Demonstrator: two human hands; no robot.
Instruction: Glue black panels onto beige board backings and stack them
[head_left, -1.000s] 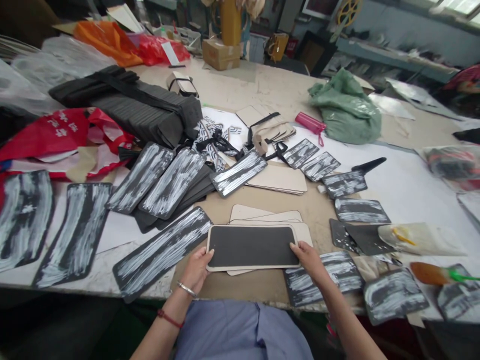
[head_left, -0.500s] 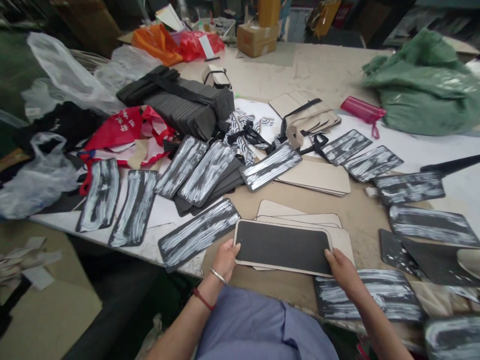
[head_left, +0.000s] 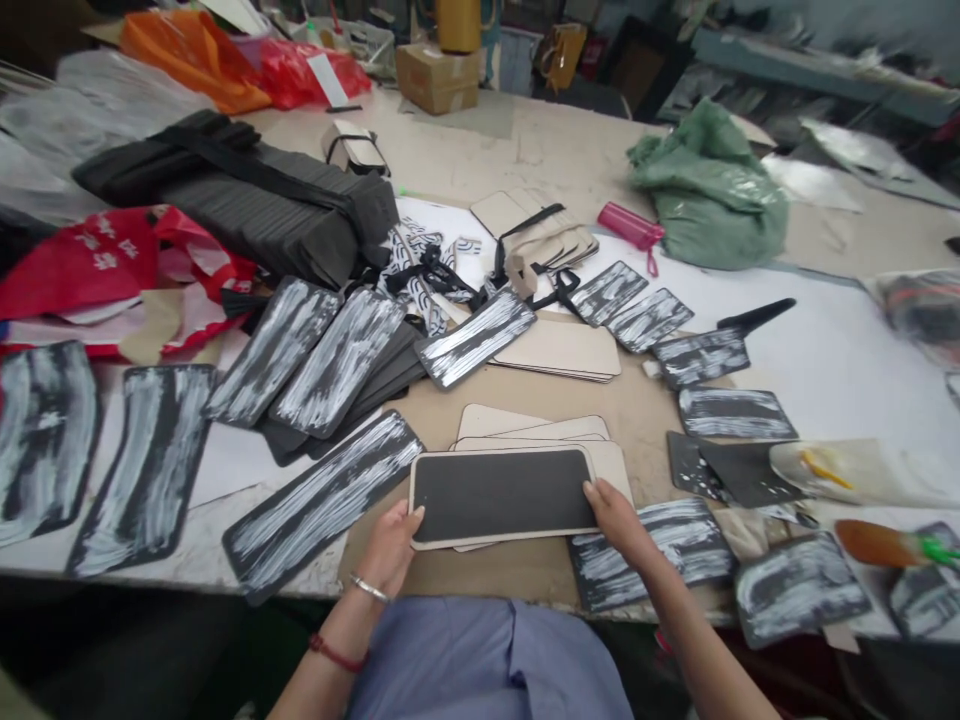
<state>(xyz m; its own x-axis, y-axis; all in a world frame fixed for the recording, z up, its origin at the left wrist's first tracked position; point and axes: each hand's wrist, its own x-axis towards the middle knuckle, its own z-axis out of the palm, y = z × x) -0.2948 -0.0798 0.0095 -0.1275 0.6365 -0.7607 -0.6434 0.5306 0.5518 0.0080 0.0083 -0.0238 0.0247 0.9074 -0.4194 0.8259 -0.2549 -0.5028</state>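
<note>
I have the black panel [head_left: 502, 495] gripped by its 2 short ends.
From my remote seat, the left hand [head_left: 391, 545] pinches its 9 o'clock end, the right hand [head_left: 619, 520] its 3 o'clock end. It sits at 6 o'clock in my view, over pale boards [head_left: 611, 462] peeking out at 1 o'clock; contact I can't tell. I judge the step as steadying it; the next move seems to call for 2 level ends, clear of the white-smeared strip [head_left: 326, 505] at 9 o'clock.

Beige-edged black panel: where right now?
The beige-edged black panel is low centre in the head view, gripped at its ends by the left hand and right hand, partly covering loose beige boards.
</note>
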